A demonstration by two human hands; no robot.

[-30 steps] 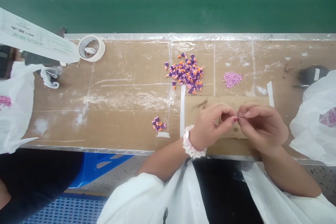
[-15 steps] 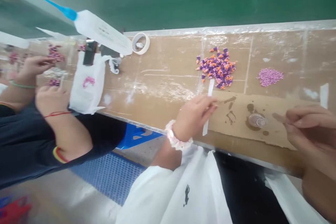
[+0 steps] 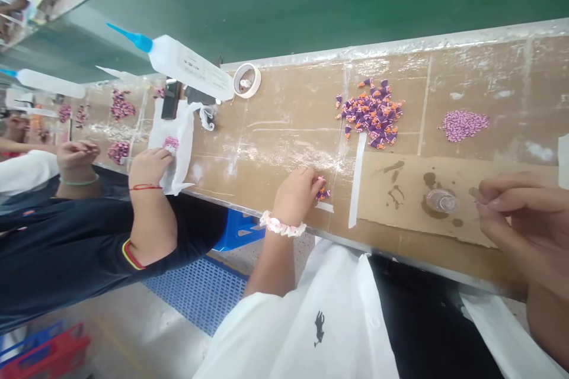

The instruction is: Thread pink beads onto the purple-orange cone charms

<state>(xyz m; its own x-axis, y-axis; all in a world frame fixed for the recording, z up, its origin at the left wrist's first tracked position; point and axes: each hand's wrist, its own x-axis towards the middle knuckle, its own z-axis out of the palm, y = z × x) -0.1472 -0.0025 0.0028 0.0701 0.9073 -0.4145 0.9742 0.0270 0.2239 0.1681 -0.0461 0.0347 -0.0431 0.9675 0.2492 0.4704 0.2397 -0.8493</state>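
Observation:
My left hand [image 3: 297,194] rests on the brown bench with its fingers curled down over a small cluster of purple and orange pieces [image 3: 322,193]. What its fingertips hold is hidden. My right hand [image 3: 518,219] hovers at the right over a brown cardboard sheet [image 3: 400,189], thumb and fingers pinched together on something too small to name. A small clear round cap [image 3: 440,201] sits on the cardboard just left of my right hand. A large pile of purple and orange pieces [image 3: 371,112] and a pile of pink beads [image 3: 463,125] lie farther back.
A co-worker on the left has a hand [image 3: 149,167] on a white plastic bag [image 3: 174,141]. A glue bottle with a blue nozzle [image 3: 178,59] and a tape roll [image 3: 247,79] lie at the bench's far edge. More purple piles [image 3: 119,104] lie further left.
My hands parted from a joined pinch. My left hand moved left to the small cluster near the front edge. The view swung left and brought the co-worker into sight.

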